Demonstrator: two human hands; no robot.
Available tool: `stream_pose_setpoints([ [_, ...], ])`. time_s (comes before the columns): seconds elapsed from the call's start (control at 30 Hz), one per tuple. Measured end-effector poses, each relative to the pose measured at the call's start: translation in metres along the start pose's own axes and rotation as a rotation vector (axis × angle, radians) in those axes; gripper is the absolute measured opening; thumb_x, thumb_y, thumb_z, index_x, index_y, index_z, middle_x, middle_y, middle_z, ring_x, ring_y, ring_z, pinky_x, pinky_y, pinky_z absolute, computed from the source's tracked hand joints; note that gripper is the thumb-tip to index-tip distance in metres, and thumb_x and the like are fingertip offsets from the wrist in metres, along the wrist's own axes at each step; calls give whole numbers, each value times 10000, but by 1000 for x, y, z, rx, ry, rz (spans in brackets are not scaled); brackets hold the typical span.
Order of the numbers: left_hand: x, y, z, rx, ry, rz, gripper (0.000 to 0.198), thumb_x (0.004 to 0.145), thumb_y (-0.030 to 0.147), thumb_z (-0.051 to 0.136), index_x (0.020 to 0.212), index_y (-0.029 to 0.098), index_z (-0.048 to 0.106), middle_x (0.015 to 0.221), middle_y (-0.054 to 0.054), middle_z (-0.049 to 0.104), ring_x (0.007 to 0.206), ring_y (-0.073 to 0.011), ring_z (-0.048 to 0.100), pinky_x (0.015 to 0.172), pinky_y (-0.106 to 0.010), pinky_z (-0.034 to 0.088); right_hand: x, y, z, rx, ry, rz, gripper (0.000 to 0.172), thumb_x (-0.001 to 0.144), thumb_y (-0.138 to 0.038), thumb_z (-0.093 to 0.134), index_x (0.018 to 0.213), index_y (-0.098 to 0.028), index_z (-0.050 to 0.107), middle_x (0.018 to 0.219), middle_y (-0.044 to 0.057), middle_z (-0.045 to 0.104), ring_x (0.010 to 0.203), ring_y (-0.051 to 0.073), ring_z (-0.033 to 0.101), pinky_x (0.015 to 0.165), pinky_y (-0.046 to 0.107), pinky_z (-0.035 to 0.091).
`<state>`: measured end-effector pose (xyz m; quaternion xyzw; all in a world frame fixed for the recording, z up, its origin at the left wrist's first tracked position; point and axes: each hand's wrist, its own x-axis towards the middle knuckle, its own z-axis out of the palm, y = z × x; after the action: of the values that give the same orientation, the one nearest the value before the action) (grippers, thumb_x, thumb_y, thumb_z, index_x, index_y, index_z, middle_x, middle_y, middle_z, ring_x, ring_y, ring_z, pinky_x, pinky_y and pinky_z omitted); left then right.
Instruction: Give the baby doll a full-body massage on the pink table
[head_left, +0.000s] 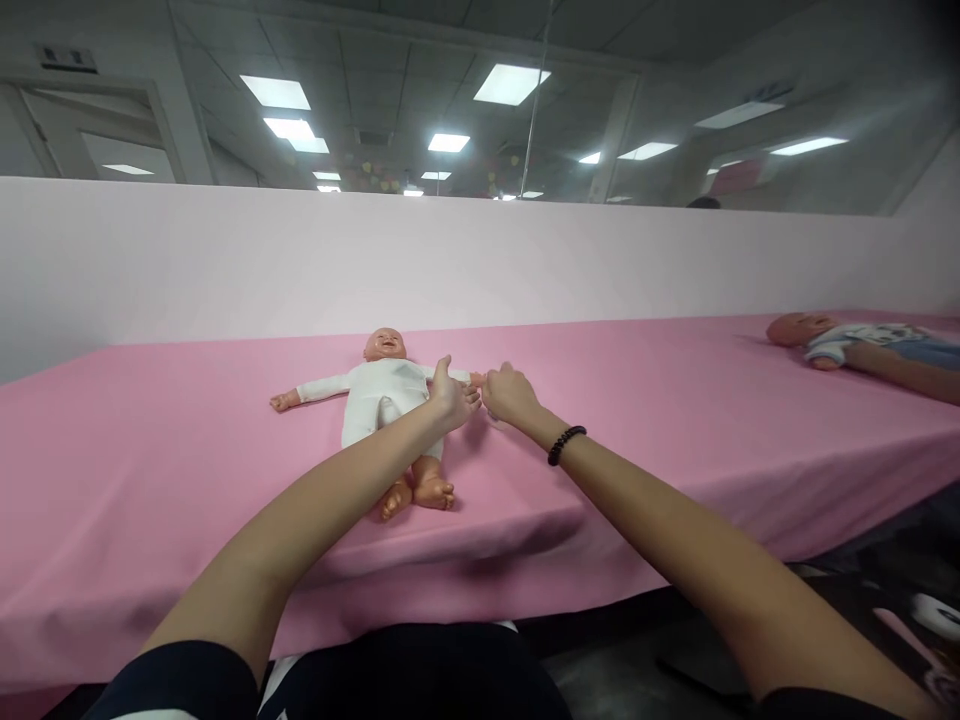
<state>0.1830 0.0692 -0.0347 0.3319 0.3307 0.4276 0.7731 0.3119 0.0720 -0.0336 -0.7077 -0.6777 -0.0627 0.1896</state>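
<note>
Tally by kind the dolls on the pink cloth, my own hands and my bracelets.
Dolls: 2 (white fabric-bodied doll; doll in patterned white and blue clothes)
Hands: 2 (left hand; right hand)
Bracelets: 1 (black beaded bracelet)
Total: 5

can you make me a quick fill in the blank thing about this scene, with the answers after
1. The cloth under the dolls is ____.
2. The person's left hand and right hand are close to the nearer doll, which wears a ____ outfit.
3. A dark beaded bracelet is worn on the person's ____ wrist.
4. Counting the farther doll, ____ dolls lie on the cloth.

Missing words: pink; white; right; two
</note>
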Motion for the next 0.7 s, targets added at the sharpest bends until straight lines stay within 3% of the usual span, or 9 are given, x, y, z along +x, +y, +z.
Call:
stream_pose_setpoints([
  [0.07, -3, 0, -1, -23, 5, -2, 840, 963, 605, 210, 1469, -52, 344, 1508, -282, 418, 1398, -285, 456, 1015, -327, 497, -2, 2, 9, -10, -124, -19, 309, 982, -244, 409, 1175, -123, 617, 1264, 202, 590, 1110, 294, 599, 865, 356, 470],
  [0.17, -10, 4, -4, -44, 12, 13, 880, 950, 606, 268, 1529, -56, 247, 1573, -258, 342, 1471, -263, 356, 1055, -303, 466, 2, 13, 13, -25, -178, 4, 257, 916, -170, 474, 1127, -129, 615, 1110, 159, 651, 928, 245, 646, 749, 297, 457],
  [0.3, -18, 17, -14, -55, 52, 70, 927, 938, 602, 329, 1588, -14, 91, 1625, -229, 263, 1486, -255, 334, 1109, -318, 420, 10, 36, 11, -153, -126, 152, 293, 921, -128, 450, 1154, -56, 613, 1110, 222, 632, 997, 275, 647, 801, 322, 470],
  [0.4, -21, 26, -23, -63, 67, 126, 898, 946, 619, 314, 1598, 32, 122, 1630, -205, 270, 1476, -252, 357, 1119, -318, 410, 8, 38, 7, -168, -17, 253, 403, 993, -281, 439, 1278, -24, 563, 1303, 284, 536, 1226, 373, 537, 998, 491, 434],
  [0.5, -21, 30, -29, -34, 75, 178, 851, 962, 639, 251, 1579, 53, 226, 1580, -207, 373, 1430, -256, 433, 1078, -343, 456, -1, 6, 4, 9, 236, 111, 613, 1014, -534, 375, 1391, -68, 503, 1539, 261, 325, 1456, 428, 249, 1134, 661, 236],
  [0.57, -20, 30, -28, 89, 102, 248, 767, 994, 587, 194, 1505, 52, 398, 1476, -213, 502, 1370, -252, 497, 1052, -371, 480, -7, -31, 6, 295, 332, -136, 634, 1025, -554, 297, 1421, -98, 491, 1568, 200, 320, 1499, 315, 221, 1214, 525, 219],
  [0.63, -20, 31, -25, 246, 130, 351, 657, 1025, 474, 157, 1368, 107, 581, 1352, -186, 600, 1323, -238, 525, 1039, -390, 490, -8, -69, 10, 552, 243, -402, 638, 1030, -563, 233, 1487, -171, 443, 1618, 111, 271, 1529, 231, 180, 1248, 436, 198],
  [0.67, -22, 33, -23, 308, 135, 404, 621, 1032, 428, 143, 1303, 164, 636, 1315, -160, 625, 1320, -231, 523, 1038, -398, 493, -5, -86, 13, 651, 184, -453, 632, 1032, -569, 199, 1526, -227, 397, 1640, 56, 235, 1541, 206, 154, 1259, 426, 176],
  [0.7, -24, 36, -21, 344, 131, 447, 614, 1038, 404, 130, 1300, 202, 648, 1305, -132, 635, 1331, -229, 515, 1040, -409, 496, -1, -100, 16, 733, 130, -404, 638, 1033, -560, 166, 1551, -237, 353, 1655, 35, 192, 1550, 194, 118, 1266, 421, 158],
])
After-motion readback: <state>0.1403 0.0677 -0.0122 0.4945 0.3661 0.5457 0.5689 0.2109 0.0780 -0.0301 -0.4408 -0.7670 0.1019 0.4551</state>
